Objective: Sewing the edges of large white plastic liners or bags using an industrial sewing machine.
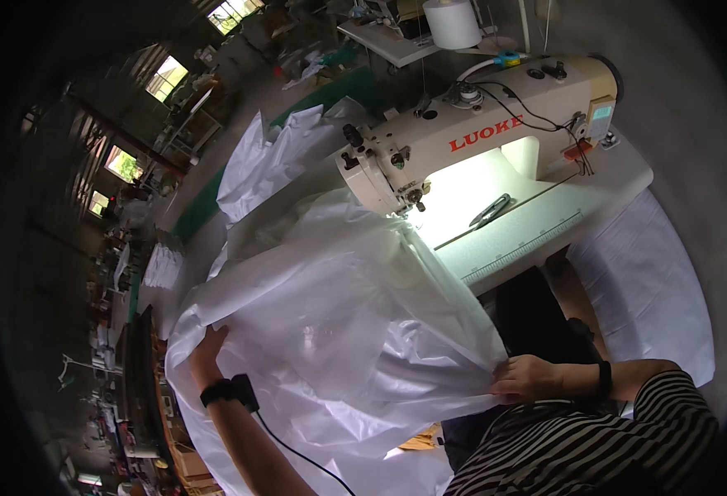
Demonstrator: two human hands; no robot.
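Observation:
A large, shiny white plastic-like sheet [322,298] spreads in loose folds over my lap and up to the sewing machine [496,124]. Its far edge reaches the lit needle area beneath the machine's head. At the sheet's left side, my left hand [208,351] is closed on the material, with some fingers hidden in the folds. My right hand [530,379] pinches the sheet's right edge and draws it taut near my body. A pair of thread snips [491,212] lies on the machine bed [529,240], away from both hands.
More white material [277,157] is heaped beyond the machine head, and another white piece [644,281] hangs at the right. A thread cone [452,23] stands behind the machine. From my left wristband [230,391] a black cable trails down. Cluttered workshop benches fill the far left.

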